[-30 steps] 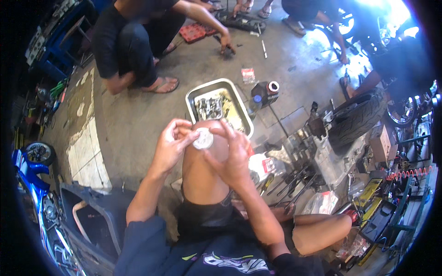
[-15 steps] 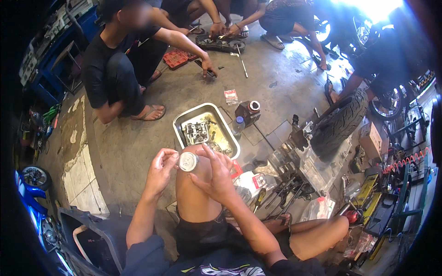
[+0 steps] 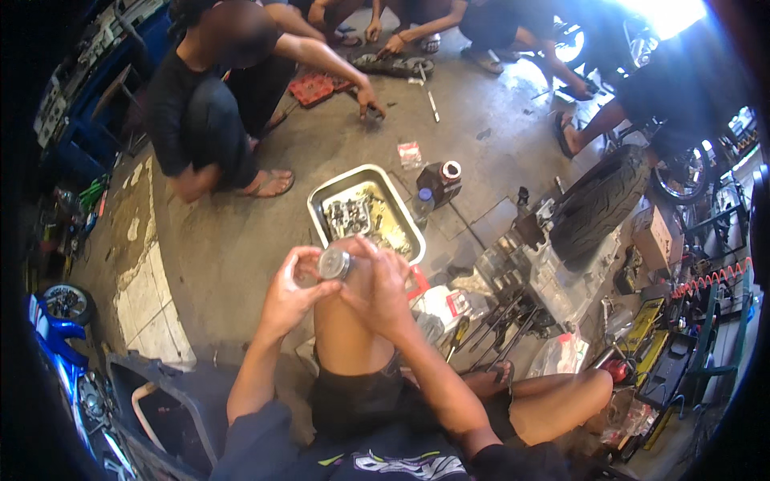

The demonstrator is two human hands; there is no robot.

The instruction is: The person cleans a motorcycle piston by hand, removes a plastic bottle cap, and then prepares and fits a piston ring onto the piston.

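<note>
My left fingers (image 3: 318,291) and right fingers (image 3: 383,268) are holding one piston (image 3: 334,264). My leg (image 3: 343,341) is blocking part of one tray (image 3: 399,202); two bottles (image 3: 440,186) are standing nearby.

The floor (image 3: 241,264) holds a tray (image 3: 342,178) and bottles (image 3: 438,181).

Left hand (image 3: 290,293), raised, pinching; right hand (image 3: 383,293), bent, just beside it; left forearm (image 3: 255,361), right forearm (image 3: 441,375), bare, angled inward.
</note>
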